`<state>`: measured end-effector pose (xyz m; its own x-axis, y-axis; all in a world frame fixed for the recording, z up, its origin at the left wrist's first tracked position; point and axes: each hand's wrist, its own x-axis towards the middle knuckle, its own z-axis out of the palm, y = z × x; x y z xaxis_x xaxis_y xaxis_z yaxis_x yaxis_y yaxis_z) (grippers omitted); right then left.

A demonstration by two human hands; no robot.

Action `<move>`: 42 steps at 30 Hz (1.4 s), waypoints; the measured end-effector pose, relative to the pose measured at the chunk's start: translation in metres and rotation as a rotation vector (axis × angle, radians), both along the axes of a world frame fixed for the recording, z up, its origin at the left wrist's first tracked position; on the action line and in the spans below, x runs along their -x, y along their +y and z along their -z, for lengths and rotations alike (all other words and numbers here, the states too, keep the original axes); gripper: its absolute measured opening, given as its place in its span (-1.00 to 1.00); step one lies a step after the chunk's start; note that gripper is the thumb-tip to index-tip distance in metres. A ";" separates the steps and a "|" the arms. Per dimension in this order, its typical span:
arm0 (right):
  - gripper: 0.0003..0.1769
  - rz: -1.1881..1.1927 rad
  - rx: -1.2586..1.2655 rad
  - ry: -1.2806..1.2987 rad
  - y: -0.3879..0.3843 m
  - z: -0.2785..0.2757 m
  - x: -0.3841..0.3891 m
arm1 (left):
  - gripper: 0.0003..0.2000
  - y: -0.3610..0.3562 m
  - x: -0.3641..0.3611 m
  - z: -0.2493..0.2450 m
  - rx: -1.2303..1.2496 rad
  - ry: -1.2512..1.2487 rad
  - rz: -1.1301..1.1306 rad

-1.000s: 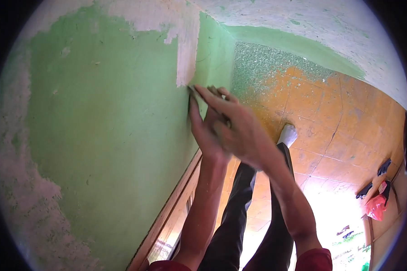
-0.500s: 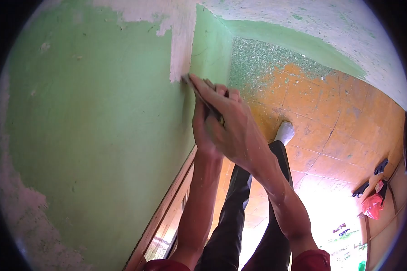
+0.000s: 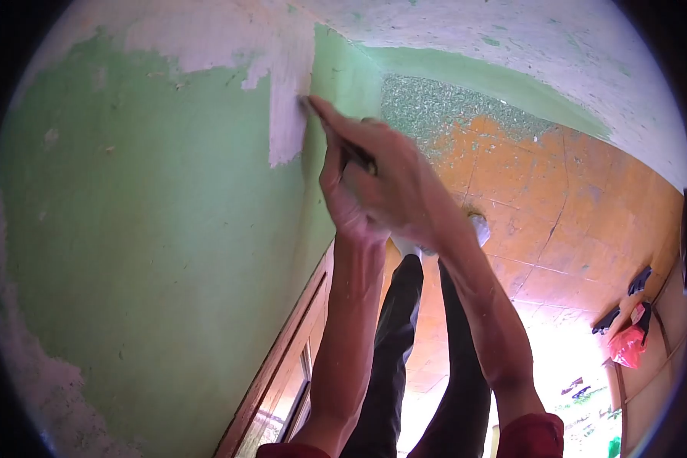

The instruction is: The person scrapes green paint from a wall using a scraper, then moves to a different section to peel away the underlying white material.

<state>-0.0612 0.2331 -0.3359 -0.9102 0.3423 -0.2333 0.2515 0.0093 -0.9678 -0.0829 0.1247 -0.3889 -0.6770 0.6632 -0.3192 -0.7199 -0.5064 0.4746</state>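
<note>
Hands (image 3: 397, 179), two, at one thin tool (image 3: 360, 157), one patchy green wall (image 3: 168, 191)

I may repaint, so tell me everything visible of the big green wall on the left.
The upright wall looks matte-painted, with small scuffs. Ragged pale patches, apparently stripped, show along the picture's top and left; a pale strip reaches down near the corner. A wooden frame borders its lower right. A handheld tool appears to touch the strip's right edge.
</note>
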 end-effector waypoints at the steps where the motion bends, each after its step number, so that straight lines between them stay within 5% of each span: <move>1: -0.34 -0.018 -0.018 -0.009 -0.010 0.000 -0.009 | -0.70 -0.002 -0.003 -0.001 0.010 -0.001 -0.002; 6: -0.43 0.020 0.081 -0.005 0.000 -0.002 0.001 | -0.70 0.007 0.015 -0.001 0.229 -0.160 -0.090; 7: -0.31 -0.045 0.033 -0.056 0.010 0.010 0.006 | -0.69 0.018 0.025 0.009 -0.058 -0.265 0.018; 8: -0.31 -0.049 0.036 -0.053 0.005 0.009 0.005 | -0.69 0.019 0.024 0.009 -0.056 -0.262 0.014; 12: -0.33 -0.012 -0.069 0.031 -0.011 0.000 -0.004 | -0.69 0.046 0.028 -0.028 0.181 -0.333 -0.155; 14: -0.48 -0.015 0.121 -0.086 0.007 -0.002 0.011 | -0.70 0.048 0.032 -0.036 0.308 -0.355 -0.239; 15: -0.49 -0.018 0.129 -0.173 0.021 0.003 0.023 | -0.70 0.040 0.043 0.024 -0.103 -0.251 -0.033; 20: -0.48 0.077 -0.094 0.080 0.005 0.005 0.008 | -0.69 0.023 0.012 -0.015 -0.072 -0.337 -0.044; 22: -0.31 -0.035 -0.030 -0.104 0.015 0.010 0.017 | -0.69 0.035 0.030 -0.004 -0.075 -0.325 -0.042; 27: -0.42 0.043 0.069 -0.121 0.017 0.013 0.018 | -0.69 0.044 0.026 0.005 -0.076 -0.336 -0.043; 29: -0.44 0.164 -0.203 0.169 -0.001 0.022 0.014 | -0.68 0.033 0.021 -0.014 -0.102 -0.306 -0.041; 33: -0.37 -0.070 0.136 -0.257 0.063 0.005 0.042 | -0.68 0.084 0.070 0.031 -0.138 -0.340 -0.047; 37: -0.44 0.141 -0.254 0.103 0.013 0.015 0.023 | -0.68 0.039 0.021 -0.005 -0.161 -0.345 -0.061; 40: -0.35 -0.046 0.078 -0.212 0.050 0.015 0.042 | -0.67 0.068 0.045 0.028 -0.146 -0.336 -0.080; 42: -0.32 -0.057 0.024 -0.131 0.058 0.026 0.043 | -0.67 0.079 0.056 0.037 -0.157 -0.326 -0.082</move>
<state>-0.1037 0.2908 -0.3614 -0.8893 0.2836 -0.3588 0.3755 0.0047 -0.9268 -0.1392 0.2038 -0.4261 -0.6090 0.6692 -0.4257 -0.7748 -0.6168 0.1388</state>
